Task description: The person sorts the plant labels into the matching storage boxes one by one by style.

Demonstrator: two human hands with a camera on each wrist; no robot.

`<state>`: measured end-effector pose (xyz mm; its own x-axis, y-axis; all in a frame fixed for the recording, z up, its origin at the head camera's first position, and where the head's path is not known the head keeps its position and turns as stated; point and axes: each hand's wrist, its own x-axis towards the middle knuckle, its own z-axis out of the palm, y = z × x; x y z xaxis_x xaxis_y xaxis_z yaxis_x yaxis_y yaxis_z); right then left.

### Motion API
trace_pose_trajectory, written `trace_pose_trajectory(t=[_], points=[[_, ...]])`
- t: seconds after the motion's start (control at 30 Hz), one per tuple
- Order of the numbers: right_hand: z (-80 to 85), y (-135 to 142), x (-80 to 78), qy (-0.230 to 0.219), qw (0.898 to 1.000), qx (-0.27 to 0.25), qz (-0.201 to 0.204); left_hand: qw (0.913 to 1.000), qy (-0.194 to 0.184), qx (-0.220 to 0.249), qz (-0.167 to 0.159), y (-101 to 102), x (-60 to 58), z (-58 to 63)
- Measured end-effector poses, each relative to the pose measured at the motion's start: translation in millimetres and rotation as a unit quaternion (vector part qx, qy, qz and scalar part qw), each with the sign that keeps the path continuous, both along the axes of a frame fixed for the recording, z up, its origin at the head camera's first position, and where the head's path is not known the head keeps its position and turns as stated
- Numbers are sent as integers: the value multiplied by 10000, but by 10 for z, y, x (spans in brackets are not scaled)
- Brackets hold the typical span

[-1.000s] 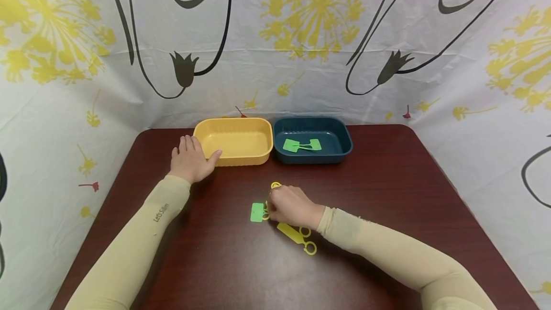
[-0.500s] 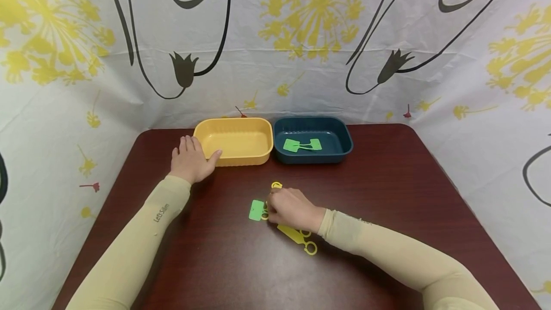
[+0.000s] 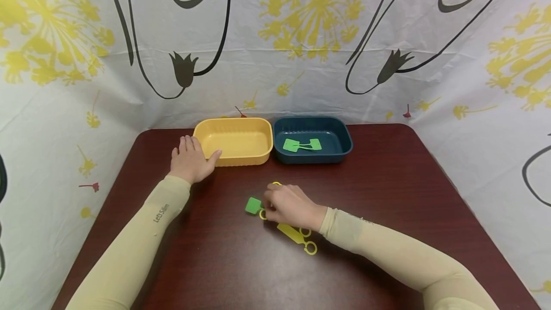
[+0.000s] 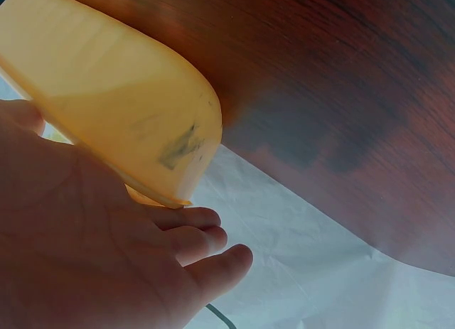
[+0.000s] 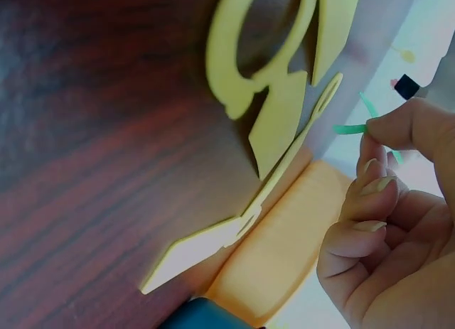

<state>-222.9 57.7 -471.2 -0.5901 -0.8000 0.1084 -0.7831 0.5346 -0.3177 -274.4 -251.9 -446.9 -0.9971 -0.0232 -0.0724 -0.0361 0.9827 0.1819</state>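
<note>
With straight, spread fingers, my left hand (image 3: 191,162) rests against the left front corner of the yellow tray (image 3: 241,161); the left wrist view shows its fingers (image 4: 220,272) by the rim. Over the middle of the table, my right hand (image 3: 290,206) pinches a flat green plastic tag (image 3: 252,205) between thumb and index finger. In the right wrist view, the tag (image 5: 350,129) shows as a thin edge. Below and around this hand lie several flat yellow tags with ring ends (image 3: 292,234), partly hidden by it.
A dark blue tray (image 3: 312,158) stands right beside the yellow one at the back of the table (image 3: 206,262). Green tags (image 3: 291,145) lie inside it. A patterned white cloth (image 3: 241,75) hangs behind the table and along both sides.
The green tag has shifted slightly left and away and now looks tilted, its colour darker. My right hand's fingers have risen a little. The left hand has stayed put.
</note>
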Motion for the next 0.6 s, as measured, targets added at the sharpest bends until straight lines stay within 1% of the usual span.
trace_pose_trajectory(t=[0.17, 0.47, 0.6], points=[[40, 12, -10, 210, 9998, -49, -51, 10000, 26, 5, -1, 9, 10, 11], [126, 46, -51, 358, 9991, -183, -149, 10000, 25, 34, 15, 8, 6, 16], [151, 57, -66, 342, 9990, -223, -185, 10000, 0, 25, 13, 7, -1, 7]])
